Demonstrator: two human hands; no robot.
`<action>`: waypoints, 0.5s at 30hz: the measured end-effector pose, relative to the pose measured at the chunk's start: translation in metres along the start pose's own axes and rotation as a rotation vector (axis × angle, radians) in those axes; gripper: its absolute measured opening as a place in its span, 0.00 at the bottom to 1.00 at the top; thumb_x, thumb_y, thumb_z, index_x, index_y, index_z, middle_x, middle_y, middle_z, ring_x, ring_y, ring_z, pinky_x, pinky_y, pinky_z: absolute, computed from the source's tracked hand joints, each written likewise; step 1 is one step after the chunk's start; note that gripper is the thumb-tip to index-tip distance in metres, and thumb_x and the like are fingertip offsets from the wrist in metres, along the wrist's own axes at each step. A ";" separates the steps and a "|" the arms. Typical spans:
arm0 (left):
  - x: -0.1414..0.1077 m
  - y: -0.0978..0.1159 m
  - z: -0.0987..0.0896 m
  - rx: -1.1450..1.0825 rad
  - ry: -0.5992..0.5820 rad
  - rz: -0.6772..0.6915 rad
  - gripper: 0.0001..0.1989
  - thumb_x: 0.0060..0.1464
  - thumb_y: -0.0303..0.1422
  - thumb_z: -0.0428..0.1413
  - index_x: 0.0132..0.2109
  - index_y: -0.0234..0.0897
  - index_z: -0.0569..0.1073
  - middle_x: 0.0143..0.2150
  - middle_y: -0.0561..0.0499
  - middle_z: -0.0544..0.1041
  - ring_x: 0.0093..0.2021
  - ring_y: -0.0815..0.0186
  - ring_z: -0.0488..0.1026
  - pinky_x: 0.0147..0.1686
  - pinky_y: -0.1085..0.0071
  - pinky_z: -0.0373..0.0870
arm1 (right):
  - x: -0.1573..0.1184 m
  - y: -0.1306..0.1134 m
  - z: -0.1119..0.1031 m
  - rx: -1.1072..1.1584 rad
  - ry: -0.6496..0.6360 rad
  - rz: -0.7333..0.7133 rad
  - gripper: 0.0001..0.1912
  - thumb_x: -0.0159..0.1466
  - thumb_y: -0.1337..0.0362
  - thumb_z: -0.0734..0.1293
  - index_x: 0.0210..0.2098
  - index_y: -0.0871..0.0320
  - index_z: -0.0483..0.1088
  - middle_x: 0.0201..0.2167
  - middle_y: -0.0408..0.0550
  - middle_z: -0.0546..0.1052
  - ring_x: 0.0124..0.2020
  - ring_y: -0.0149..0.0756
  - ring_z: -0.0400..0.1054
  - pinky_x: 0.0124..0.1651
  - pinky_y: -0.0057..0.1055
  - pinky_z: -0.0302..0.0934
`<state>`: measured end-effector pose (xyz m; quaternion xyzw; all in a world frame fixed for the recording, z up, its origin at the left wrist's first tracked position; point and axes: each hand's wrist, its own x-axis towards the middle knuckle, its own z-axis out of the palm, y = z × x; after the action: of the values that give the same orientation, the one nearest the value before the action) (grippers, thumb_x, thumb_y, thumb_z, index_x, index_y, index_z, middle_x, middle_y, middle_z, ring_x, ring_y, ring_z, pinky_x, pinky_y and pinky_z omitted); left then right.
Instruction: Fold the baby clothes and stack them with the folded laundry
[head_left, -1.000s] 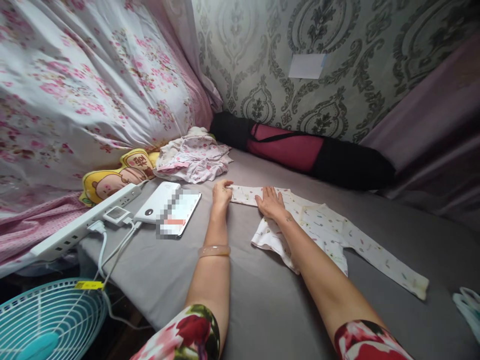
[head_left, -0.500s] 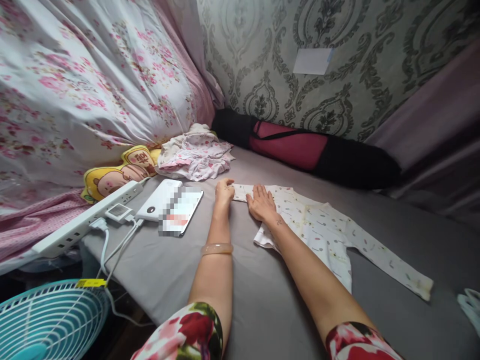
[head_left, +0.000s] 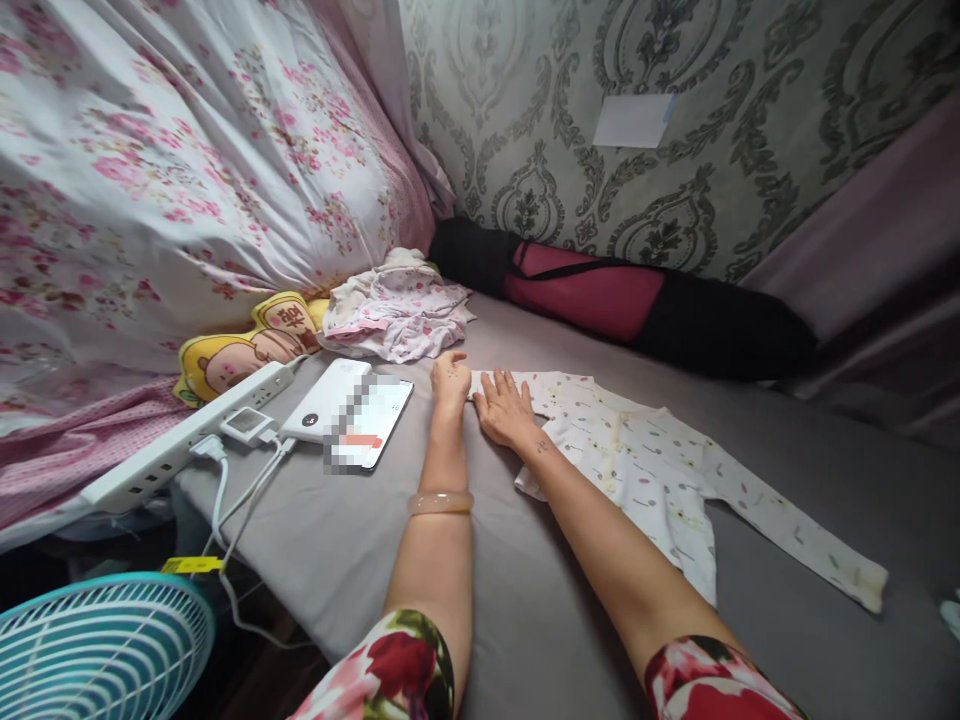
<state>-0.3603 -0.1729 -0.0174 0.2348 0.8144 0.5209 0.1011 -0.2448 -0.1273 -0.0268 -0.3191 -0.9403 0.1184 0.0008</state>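
Note:
A small white long-sleeved shirt [head_left: 645, 455] with a tiny print lies spread on the grey sheet [head_left: 360, 560]. My left hand [head_left: 451, 383] is closed at the cuff end of its left sleeve, the fingertips partly hidden behind the hand. Flat on that same sleeve, just right of the left hand, rests my right hand [head_left: 506, 408] with its fingers stretched out. The shirt's other sleeve reaches out to the right, untouched. Part of the shirt's lower body is covered by my right forearm.
Left of my hands are a phone [head_left: 386, 425], a white power bank [head_left: 330, 400], a power strip [head_left: 187, 435] with cables, and a yellow cushion [head_left: 247, 350]. Crumpled clothes [head_left: 405, 305] and a long black-and-red bag [head_left: 585, 290] lie behind. A fan [head_left: 105, 650] stands at lower left.
My right hand has slid left along the sleeve, closer to my left hand. The left hand stays at the cuff. The whole view has shifted slightly.

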 end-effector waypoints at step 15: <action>-0.003 0.009 0.006 0.005 -0.025 0.079 0.20 0.52 0.23 0.46 0.47 0.31 0.78 0.46 0.43 0.80 0.50 0.61 0.75 0.54 0.68 0.67 | 0.004 -0.012 -0.012 0.032 -0.050 -0.078 0.32 0.71 0.55 0.45 0.70 0.64 0.44 0.72 0.59 0.41 0.72 0.48 0.31 0.68 0.56 0.29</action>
<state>-0.3525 -0.1668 -0.0120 0.2733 0.8045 0.5195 0.0900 -0.2541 -0.1321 -0.0128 -0.2792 -0.9497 0.1413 -0.0127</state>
